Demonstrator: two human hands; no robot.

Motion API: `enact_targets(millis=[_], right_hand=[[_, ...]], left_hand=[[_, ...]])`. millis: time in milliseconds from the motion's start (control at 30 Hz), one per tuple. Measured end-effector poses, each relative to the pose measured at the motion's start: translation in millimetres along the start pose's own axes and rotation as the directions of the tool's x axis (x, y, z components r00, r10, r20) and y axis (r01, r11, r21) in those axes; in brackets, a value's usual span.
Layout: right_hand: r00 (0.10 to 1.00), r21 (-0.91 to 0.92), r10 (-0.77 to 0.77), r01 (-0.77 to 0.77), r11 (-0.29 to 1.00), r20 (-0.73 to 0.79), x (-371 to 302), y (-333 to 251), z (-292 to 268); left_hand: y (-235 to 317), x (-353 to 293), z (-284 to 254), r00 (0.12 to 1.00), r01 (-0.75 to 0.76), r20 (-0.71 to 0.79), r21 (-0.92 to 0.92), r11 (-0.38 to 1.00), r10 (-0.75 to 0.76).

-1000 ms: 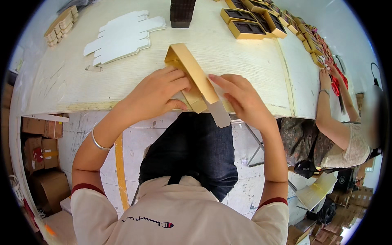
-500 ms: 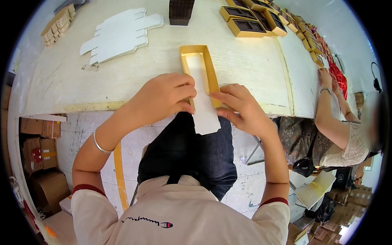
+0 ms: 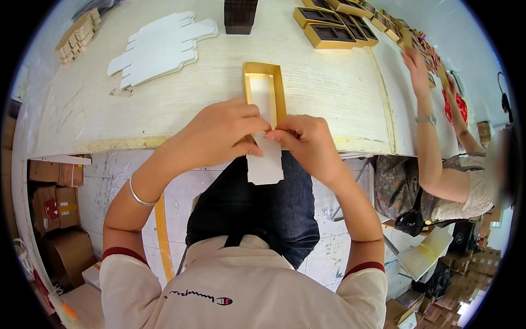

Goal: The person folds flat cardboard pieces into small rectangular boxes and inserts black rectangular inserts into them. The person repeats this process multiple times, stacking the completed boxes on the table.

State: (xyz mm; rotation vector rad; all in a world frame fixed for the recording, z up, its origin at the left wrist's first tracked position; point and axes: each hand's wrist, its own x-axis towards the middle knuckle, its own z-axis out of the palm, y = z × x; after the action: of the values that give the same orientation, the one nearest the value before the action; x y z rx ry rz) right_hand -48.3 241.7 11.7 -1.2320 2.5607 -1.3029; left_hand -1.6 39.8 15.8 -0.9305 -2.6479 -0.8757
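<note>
A long gold cardboard box with a white inside lies at the table's front edge, its far end folded up into walls. The white near end flap lies flat and sticks out past the edge over my lap. My left hand is closed on the left wall near the open end, thumb bent below the fingers. My right hand is closed too, thumb and forefinger pinching the near right corner. Its other fingers are curled in. The two hands' fingertips almost meet over the flap and hide the box's near corners.
A stack of flat white box blanks lies at far left, near bundled pale pieces. Dark plastic trays stand at the back. Gold boxes with dark inserts fill the far right. A co-worker's arm reaches over the table at right.
My right hand has moved left and inward, from the right wall to the near corner. The near flap has shifted slightly left. The co-worker's hands have moved farther over the table, near gold boxes.
</note>
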Motion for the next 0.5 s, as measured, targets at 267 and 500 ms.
enact_targets(millis=[267,500], right_hand=[[0.976,0.264,0.216,-0.211,0.941,0.011,-5.5,-18.1,6.7],[0.933,-0.273,-0.353,0.358,0.893,0.067,-34.2,-4.7,-2.0]], left_hand=[[1.6,-1.0,18.3,0.971,0.200,-0.095,-0.172,0.964,-0.219],[3.4,-7.2,11.2,0.940,0.309,-0.028,-0.346,0.886,-0.339]])
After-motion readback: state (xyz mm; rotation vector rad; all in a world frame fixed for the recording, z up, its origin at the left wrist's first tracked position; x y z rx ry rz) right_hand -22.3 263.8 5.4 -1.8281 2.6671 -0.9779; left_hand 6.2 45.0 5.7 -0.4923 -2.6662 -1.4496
